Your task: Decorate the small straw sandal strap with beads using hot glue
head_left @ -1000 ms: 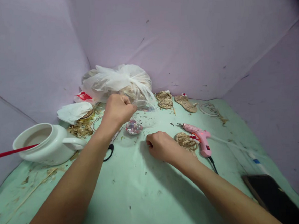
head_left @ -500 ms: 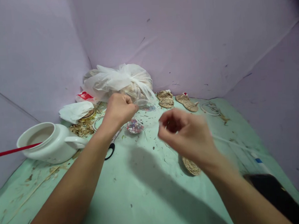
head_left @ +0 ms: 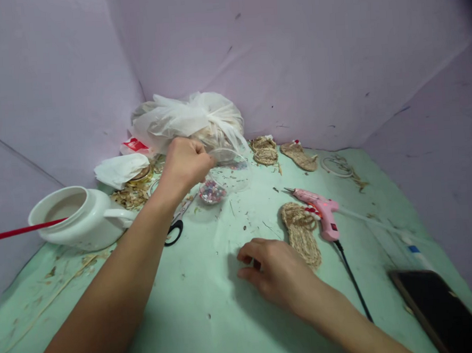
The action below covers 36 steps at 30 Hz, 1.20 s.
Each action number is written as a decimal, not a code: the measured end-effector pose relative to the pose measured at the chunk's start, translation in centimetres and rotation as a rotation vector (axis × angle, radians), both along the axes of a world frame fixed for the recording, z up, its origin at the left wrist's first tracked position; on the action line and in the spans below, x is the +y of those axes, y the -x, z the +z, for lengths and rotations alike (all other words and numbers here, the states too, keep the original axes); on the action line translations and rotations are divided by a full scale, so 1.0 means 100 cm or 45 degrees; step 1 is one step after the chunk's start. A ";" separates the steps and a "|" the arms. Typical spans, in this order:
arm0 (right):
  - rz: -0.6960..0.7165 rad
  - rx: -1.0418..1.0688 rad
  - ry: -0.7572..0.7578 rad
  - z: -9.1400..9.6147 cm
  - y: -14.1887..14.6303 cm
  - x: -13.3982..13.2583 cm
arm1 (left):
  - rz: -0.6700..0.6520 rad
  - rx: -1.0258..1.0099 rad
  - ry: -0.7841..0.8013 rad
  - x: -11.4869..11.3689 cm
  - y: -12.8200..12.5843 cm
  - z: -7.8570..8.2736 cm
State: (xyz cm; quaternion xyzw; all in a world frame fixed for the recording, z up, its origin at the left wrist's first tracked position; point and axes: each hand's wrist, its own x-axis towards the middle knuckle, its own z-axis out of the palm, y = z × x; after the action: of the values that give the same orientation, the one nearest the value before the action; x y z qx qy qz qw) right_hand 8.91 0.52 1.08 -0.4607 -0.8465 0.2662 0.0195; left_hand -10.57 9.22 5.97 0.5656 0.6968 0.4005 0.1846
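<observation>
My left hand (head_left: 189,160) is closed, its fingertips pinched at the rim of a clear plastic bead container (head_left: 242,179). Colourful small beads (head_left: 212,192) lie just below that hand. My right hand (head_left: 271,270) hovers low over the table, fingers loosely curled with a gap to the thumb and nothing visible between them. Beside it lies a woven straw slipper (head_left: 304,241), partly covered by the hand. A pink glue gun (head_left: 321,208) rests at the slipper's right, its nozzle pointing left, with red beads near the strap.
Scissors (head_left: 176,231) lie under my left forearm. A white pot (head_left: 90,222) with a red stick stands at the left. A tied plastic bag (head_left: 192,118) sits at the back. Smaller straw slippers (head_left: 299,156) lie along the wall. A dark phone (head_left: 439,308) is at the lower right.
My right hand has moved down and toward me, uncovering the glue gun and most of the slipper. My left hand stays nearly in place at the clear container.
</observation>
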 end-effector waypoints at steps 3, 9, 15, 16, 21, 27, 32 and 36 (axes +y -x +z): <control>-0.005 -0.045 -0.085 -0.019 0.005 -0.010 | 0.017 -0.009 0.050 -0.002 -0.001 0.002; 0.049 0.012 -0.242 -0.017 0.007 -0.007 | -0.030 -0.016 0.106 -0.006 0.001 0.005; -0.320 0.580 -0.903 0.058 0.002 0.042 | -0.034 0.002 0.115 -0.010 -0.012 0.011; -0.207 0.544 -0.879 0.069 0.001 0.050 | -0.028 -0.032 0.126 -0.011 -0.014 0.012; -0.376 0.618 -0.816 0.085 -0.026 0.062 | -0.046 -0.432 0.198 -0.012 -0.020 0.014; -0.940 0.802 0.303 0.066 -0.079 0.038 | -0.146 -0.727 0.191 -0.018 -0.039 0.016; -0.845 0.856 0.601 0.062 -0.089 0.037 | -0.233 -0.891 0.151 -0.022 -0.082 0.022; -0.826 0.958 0.571 0.072 -0.105 0.043 | -0.294 -0.927 0.073 -0.014 -0.116 0.032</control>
State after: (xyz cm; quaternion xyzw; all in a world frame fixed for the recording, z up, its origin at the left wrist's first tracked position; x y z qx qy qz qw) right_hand 19.42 4.79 8.27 -0.5641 -0.5178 0.5671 0.3035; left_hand 1.01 7.85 9.21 0.4558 0.5281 0.5321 0.4797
